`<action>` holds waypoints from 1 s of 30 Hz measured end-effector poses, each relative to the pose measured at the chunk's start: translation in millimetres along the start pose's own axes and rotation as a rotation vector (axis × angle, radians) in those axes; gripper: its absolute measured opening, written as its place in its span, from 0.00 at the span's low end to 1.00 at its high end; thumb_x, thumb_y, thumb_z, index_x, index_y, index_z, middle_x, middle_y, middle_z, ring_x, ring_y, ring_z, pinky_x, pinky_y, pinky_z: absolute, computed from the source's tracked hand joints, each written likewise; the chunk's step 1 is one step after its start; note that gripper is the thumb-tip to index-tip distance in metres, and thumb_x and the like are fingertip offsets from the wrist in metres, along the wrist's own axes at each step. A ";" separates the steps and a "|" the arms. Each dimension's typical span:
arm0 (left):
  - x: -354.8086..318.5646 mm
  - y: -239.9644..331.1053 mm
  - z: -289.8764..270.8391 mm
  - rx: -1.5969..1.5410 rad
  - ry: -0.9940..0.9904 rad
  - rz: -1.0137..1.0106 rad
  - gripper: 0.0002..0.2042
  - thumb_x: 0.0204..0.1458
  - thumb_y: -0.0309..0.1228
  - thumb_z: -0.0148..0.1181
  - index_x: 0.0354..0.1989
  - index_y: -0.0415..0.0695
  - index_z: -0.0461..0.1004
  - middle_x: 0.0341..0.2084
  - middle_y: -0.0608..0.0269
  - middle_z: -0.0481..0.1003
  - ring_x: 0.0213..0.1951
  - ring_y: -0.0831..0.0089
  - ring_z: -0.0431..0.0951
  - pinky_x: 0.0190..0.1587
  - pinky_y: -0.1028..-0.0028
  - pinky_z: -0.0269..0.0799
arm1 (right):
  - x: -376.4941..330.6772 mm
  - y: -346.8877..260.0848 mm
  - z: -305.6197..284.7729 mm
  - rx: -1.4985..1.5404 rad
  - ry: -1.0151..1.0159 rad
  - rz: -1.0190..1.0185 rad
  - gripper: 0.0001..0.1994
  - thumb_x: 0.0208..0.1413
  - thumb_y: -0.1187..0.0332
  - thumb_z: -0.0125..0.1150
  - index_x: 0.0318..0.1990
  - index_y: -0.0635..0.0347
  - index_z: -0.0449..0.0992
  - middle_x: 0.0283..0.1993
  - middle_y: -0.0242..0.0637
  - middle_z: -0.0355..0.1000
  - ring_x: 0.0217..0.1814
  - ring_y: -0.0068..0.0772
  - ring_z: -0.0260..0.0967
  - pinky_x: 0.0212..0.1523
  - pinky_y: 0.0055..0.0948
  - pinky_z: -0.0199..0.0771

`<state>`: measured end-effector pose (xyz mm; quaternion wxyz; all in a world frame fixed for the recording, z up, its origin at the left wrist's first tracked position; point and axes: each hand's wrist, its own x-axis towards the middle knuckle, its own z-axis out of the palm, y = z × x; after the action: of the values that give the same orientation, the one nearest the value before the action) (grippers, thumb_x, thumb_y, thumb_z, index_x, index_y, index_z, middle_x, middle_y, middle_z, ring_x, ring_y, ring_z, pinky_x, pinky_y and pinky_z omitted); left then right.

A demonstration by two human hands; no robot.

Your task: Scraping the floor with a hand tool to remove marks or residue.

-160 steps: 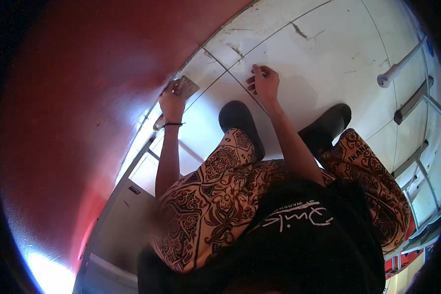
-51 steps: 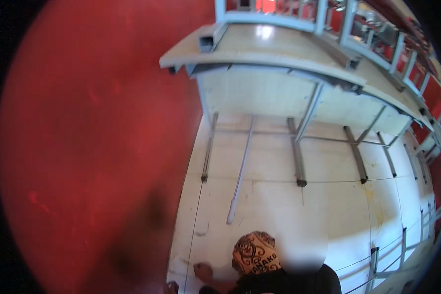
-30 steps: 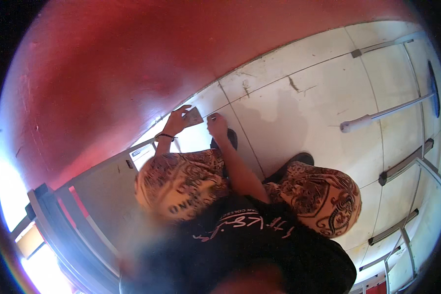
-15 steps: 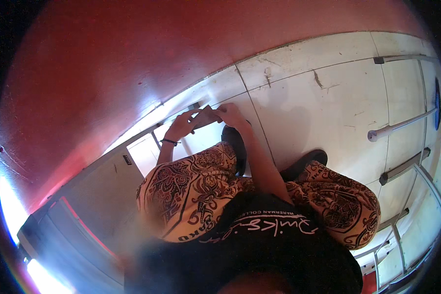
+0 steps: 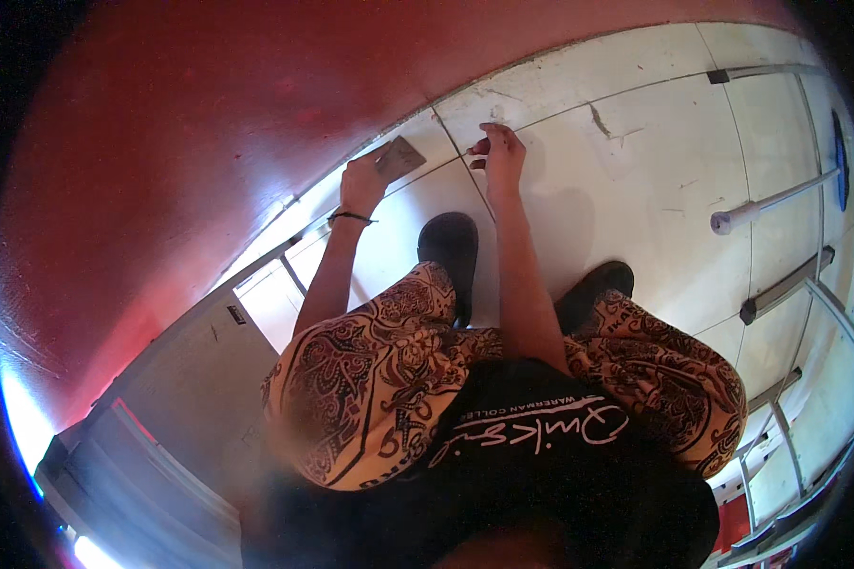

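My left hand (image 5: pixel 362 184), with a dark band at its wrist, grips a flat grey-brown square piece (image 5: pixel 401 159) between thumb and fingers. The piece looks thin, like a folded sheet or card; its exact kind does not show. It is held over the pale floor close to the foot of the red wall. To its right, apart from it, my right hand (image 5: pixel 503 156) hovers over the floor tiles. Its fingers are bent but spread apart, and nothing shows between them.
A glossy red wall (image 5: pixel 209 123) rises ahead and to the left. Pale tiles (image 5: pixel 655 180) with dark joints and scuffs cover the floor. A grey cabinet-like box (image 5: pixel 194 379) stands at left. A white-handled pole (image 5: pixel 740 218) and metal frame legs (image 5: pixel 788 284) are at right.
My hands were together on the piece and have parted. Both reached farther forward; the right hand let go and moved right, while the left keeps the piece.
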<state>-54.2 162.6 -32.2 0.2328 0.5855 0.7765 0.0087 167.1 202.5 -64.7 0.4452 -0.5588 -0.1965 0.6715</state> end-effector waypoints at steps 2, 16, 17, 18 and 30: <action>-0.5 3.6 5.8 -0.051 -0.003 -0.020 0.13 0.48 0.32 0.59 0.43 0.45 0.76 0.28 0.49 0.78 0.34 0.51 0.79 0.36 0.59 0.75 | -1.0 3.3 3.2 -0.111 -0.018 0.177 0.18 0.57 0.55 0.52 0.39 0.64 0.74 0.24 0.35 0.70 0.24 0.29 0.72 0.21 0.25 0.71; -15.4 8.8 28.3 -0.741 -0.313 -0.378 0.28 0.53 0.52 0.51 0.29 0.31 0.77 0.20 0.54 0.75 0.20 0.71 0.74 0.19 0.70 0.65 | -15.1 95.6 64.0 -0.685 0.154 -0.096 0.20 0.51 0.57 0.54 0.24 0.71 0.76 0.24 0.58 0.72 0.30 0.60 0.72 0.36 0.49 0.70; -11.9 15.0 28.6 -0.826 -0.332 -0.428 0.28 0.53 0.52 0.51 0.32 0.31 0.76 0.22 0.53 0.76 0.21 0.71 0.74 0.20 0.70 0.66 | -10.1 88.3 65.0 -0.673 0.154 -0.185 0.20 0.51 0.57 0.54 0.24 0.71 0.76 0.24 0.58 0.72 0.30 0.60 0.72 0.36 0.49 0.70; -10.1 20.3 29.3 -0.959 -0.250 -0.329 0.28 0.53 0.51 0.50 0.34 0.30 0.76 0.24 0.52 0.76 0.23 0.71 0.75 0.20 0.69 0.66 | -5.3 80.6 65.5 -0.682 0.137 -0.087 0.19 0.50 0.58 0.54 0.24 0.70 0.76 0.25 0.57 0.73 0.31 0.60 0.72 0.37 0.49 0.70; 15.6 33.4 33.9 -1.097 -0.280 -0.502 0.20 0.56 0.44 0.51 0.37 0.35 0.75 0.27 0.60 0.75 0.27 0.73 0.73 0.27 0.71 0.68 | 19.7 48.2 70.0 -0.621 0.051 -0.065 0.18 0.49 0.59 0.54 0.27 0.70 0.76 0.33 0.61 0.72 0.37 0.62 0.70 0.40 0.51 0.69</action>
<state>-14.6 178.6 -58.3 0.5946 0.1755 0.7350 0.2745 84.5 209.6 -91.8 0.2794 -0.6782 -0.3986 0.5505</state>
